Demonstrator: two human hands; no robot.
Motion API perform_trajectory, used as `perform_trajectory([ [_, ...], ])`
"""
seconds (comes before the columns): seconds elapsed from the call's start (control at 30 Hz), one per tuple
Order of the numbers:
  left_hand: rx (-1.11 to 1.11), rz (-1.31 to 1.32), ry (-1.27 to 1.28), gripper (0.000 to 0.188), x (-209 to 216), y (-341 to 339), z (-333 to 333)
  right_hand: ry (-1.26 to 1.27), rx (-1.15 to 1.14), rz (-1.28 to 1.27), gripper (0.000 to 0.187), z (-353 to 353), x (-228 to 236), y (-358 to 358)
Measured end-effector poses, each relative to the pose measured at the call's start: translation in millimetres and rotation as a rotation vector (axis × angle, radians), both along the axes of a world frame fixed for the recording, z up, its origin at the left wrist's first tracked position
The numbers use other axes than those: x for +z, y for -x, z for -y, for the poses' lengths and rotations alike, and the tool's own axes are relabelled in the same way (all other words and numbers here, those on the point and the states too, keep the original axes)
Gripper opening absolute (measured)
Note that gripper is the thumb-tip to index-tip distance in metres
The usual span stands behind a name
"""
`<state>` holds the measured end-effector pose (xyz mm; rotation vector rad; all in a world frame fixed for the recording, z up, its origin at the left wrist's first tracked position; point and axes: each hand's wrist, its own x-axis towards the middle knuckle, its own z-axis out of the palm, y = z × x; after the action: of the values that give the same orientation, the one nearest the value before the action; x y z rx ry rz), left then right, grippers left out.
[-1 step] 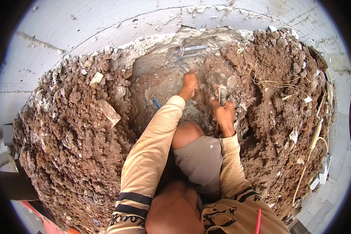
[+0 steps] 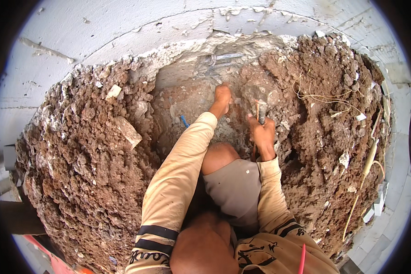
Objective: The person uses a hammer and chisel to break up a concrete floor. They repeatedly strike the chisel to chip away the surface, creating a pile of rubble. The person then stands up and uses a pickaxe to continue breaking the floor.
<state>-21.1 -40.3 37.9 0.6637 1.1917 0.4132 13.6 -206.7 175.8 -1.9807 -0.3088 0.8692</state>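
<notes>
My left hand [image 2: 222, 97] is closed in a fist near the foot of the wall. A thin grey metal chisel [image 2: 218, 81] pokes out beyond its knuckles, most of it hidden by the fingers. To its right, my right hand [image 2: 263, 132] wraps round the handle of a hammer [image 2: 261, 95], whose dirt-coated head is hard to tell from the soil behind. Between the two fists there is a small gap. Both hands are over a dug hollow [image 2: 173, 98] with a rough, hard bottom. Bare metal bars [image 2: 227, 56] show in the broken concrete just ahead of the left fist.
Brown soil heaps [image 2: 86, 169] rise on both sides. A pale block wall [image 2: 123, 27] curves along the far side. Loose string [image 2: 324, 96] lies on the right heap, a broken brick piece [image 2: 129, 132] on the left. A blue scrap [image 2: 184, 121] sits beside my left sleeve.
</notes>
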Motion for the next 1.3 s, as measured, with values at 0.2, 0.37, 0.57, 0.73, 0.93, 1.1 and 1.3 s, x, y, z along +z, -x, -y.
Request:
perform_trajectory([
  [0.2, 0.065, 0.021, -0.034, 0.033, -6, 9, -6, -0.484, -0.092, -0.028, 0.023, 3, 1, 14],
  [0.37, 0.045, 0.066, 0.013, 0.032, 9, -7, -14, -0.523, 0.079, 0.103, 0.02, 18, -63, 11],
  [0.57, 0.232, 0.093, 0.038, 0.032, -37, 14, -25, -0.13, 0.246, 0.309, 0.024, -4, -50, 38],
  [0.73, 0.088, 0.147, 0.038, 0.028, -2, 0, -25, -0.639, -0.059, -0.061, 0.023, -18, 36, 32],
  [0.93, 0.174, 0.153, 0.171, 0.026, 13, -10, -21, 0.236, 0.324, 0.421, 0.027, -10, -61, 10],
  [1.1, 0.293, 0.205, 0.186, 0.022, -13, -3, -28, -0.395, 0.06, 0.001, 0.007, -11, -9, 29],
  [1.3, 0.179, 0.054, 0.118, 0.021, -26, -9, -60, 0.172, 0.334, 0.258, 0.028, -30, -46, 3],
])
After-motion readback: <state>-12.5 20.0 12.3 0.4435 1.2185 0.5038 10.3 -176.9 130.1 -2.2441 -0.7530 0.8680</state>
